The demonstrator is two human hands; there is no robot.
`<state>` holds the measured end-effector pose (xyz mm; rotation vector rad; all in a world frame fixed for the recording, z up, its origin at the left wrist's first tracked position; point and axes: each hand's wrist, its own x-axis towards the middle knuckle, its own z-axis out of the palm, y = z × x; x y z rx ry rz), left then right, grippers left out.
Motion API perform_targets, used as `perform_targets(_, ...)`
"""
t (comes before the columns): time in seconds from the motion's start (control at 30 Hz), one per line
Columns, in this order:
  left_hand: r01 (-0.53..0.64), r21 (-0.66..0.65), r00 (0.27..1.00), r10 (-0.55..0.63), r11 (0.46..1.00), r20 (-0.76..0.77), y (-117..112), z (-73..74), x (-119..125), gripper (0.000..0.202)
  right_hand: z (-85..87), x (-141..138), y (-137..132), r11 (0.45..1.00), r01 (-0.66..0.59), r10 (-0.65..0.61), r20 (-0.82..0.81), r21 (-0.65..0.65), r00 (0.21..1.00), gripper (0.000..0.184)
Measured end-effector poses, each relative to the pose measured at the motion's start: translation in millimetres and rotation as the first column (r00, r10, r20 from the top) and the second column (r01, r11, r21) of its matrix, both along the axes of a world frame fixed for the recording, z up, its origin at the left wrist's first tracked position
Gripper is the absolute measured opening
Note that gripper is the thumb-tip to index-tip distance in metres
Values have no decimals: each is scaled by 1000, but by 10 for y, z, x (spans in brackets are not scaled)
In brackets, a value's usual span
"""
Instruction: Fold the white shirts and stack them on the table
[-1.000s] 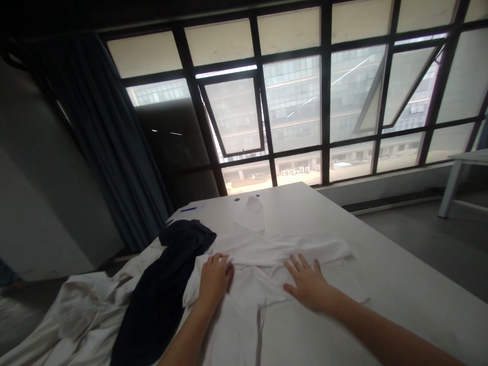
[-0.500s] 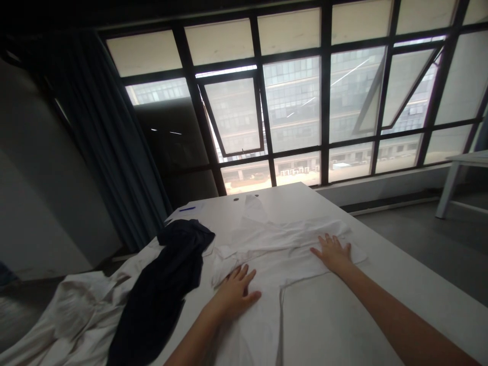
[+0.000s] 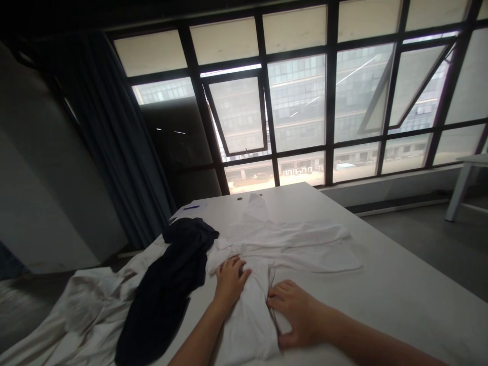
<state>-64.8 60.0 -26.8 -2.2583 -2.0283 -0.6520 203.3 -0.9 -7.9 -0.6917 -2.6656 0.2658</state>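
Note:
A white shirt [image 3: 251,325] lies spread on the white table [image 3: 385,295], its collar [image 3: 256,209] pointing away from me and a folded band of cloth [image 3: 297,251] running across its middle. My left hand [image 3: 231,280] rests on the shirt's centre, fingers lightly spread. My right hand [image 3: 295,315] curls around the shirt's near right edge, which seems pinched between thumb and fingers. Just left of the shirt, a crumpled navy garment [image 3: 168,279] lies over the table.
A second rumpled white cloth [image 3: 87,310] hangs over the table's left edge. A blue pen [image 3: 191,207] lies at the far end of the table. Tall windows [image 3: 297,101] and a dark curtain [image 3: 110,127] stand beyond, with a white table's corner [image 3: 467,173] at far right.
My right hand has moved from the shirt's far right side, toward me and left, to its near edge. My left hand has shifted slightly forward. The shirt looks almost unchanged.

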Motion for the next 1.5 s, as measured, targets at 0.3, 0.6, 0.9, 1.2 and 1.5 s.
perform_targets(0.3,231,117,963,-244,966,113,-144,232,88,17,-63,13,92,996,86,-87,-67,-13,994,19)
perform_targets(0.6,462,129,874,-475,877,100,-357,350,235,27,-205,123,337,969,219,-248,-378,-118,892,26)
perform_targets(0.9,451,-69,892,-446,890,73,-185,174,118,48,98,394,568,812,450,-579,-608,-371,544,30)
perform_targets(1.2,320,97,907,-334,942,257,-125,160,100,47,1170,459,-70,391,-221,-411,-384,-894,826,39)
perform_targets(1.5,218,15,976,-217,976,-25,-72,-8,36,47,348,787,634,780,615,-605,111,-115,788,27)
